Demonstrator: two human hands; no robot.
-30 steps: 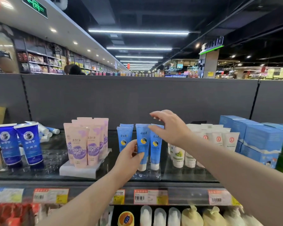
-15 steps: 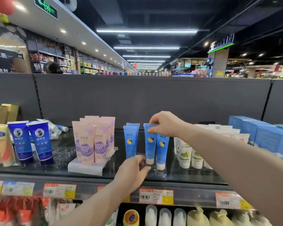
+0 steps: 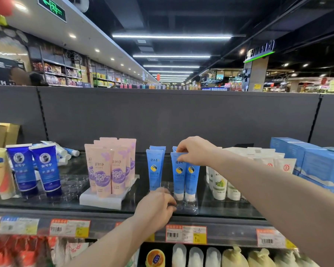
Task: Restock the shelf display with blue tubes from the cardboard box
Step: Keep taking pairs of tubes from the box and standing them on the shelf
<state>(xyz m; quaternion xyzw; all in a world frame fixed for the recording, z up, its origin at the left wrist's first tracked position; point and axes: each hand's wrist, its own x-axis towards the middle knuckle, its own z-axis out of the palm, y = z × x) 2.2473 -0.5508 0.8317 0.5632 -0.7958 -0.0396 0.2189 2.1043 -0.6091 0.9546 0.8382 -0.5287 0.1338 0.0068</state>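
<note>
Several light blue tubes stand cap-down on the dark glass shelf (image 3: 229, 210). One pair (image 3: 155, 168) stands left of centre. A second group (image 3: 191, 178) stands just to its right in a clear plastic holder (image 3: 190, 208). My right hand (image 3: 196, 151) pinches the flat top edge of the front blue tube (image 3: 178, 176) in that group. My left hand (image 3: 156, 208) is low at the shelf front, fingers curled against the holder's left front corner. The cardboard box is not in view.
Pink tubes (image 3: 108, 168) on a white stand sit to the left, with dark blue tubes (image 3: 34, 168) beyond them. White tubes (image 3: 219, 182) and light blue boxes (image 3: 316, 162) crowd the right. Price tags (image 3: 186, 234) line the shelf rail, and bottles fill the shelf below.
My left hand dropped from the tube's body to the holder at the shelf front. My right hand closed from open fingers onto the tube's top edge.
</note>
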